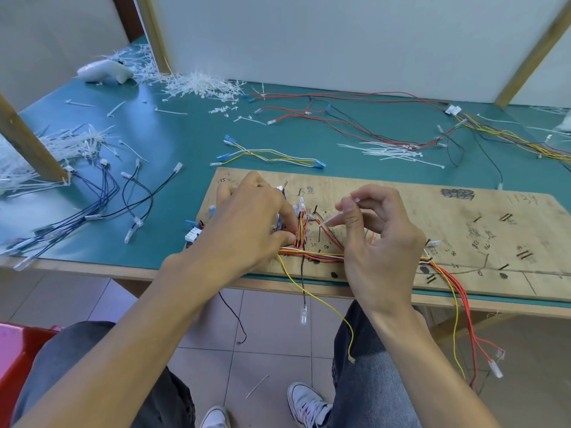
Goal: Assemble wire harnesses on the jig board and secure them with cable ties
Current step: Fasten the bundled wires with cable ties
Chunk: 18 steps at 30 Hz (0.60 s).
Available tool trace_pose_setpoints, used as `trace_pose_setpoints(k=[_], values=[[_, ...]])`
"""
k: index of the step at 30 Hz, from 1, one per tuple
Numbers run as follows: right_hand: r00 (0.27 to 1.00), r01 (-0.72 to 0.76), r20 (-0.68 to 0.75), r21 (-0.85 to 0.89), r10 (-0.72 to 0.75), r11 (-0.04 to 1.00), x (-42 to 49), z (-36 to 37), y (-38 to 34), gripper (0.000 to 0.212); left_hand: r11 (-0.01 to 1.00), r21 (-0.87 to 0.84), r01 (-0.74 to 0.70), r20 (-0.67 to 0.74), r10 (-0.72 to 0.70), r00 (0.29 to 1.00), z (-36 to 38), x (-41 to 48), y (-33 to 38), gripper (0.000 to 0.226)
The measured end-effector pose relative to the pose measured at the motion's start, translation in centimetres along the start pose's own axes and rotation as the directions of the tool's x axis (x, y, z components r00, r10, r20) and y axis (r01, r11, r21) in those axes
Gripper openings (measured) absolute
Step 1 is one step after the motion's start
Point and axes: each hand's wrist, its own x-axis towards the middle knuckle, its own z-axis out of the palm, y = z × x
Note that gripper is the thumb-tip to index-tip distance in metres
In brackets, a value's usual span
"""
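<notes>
Harness, part-built: wires (312,254) routed on board (463,217) beneath both hands, left hand (253,223) pinching the bundle, right hand (380,242) pinching a tie (336,219) just above it, unlooped; tying judged barely begun, ends overhanging counter (185,143)

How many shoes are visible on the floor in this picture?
2. One white shoe rests on the tiled floor beside the right leg. The second shoe is at the picture's bottom edge, partly cut off by the frame.
</notes>
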Motion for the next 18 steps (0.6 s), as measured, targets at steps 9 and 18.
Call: trace_pose_setpoints(k=[9, 18], values=[[0.999, -0.045, -0.010, -0.067, 0.044, 0.997, -0.21, 0.27, 0.20, 0.017, 1.000, -0.004, -0.005, -0.009, 0.005, 1.000, 0.10, -0.13, -0.07, 0.018], [0.998, -0.016, -0.058, -0.157, 0.007, 0.987, -0.49, 0.44, -0.05, 0.017, 1.000, 0.010, -0.008, -0.015, 0.008, 1.000, 0.24, -0.11, -0.09, 0.012]])
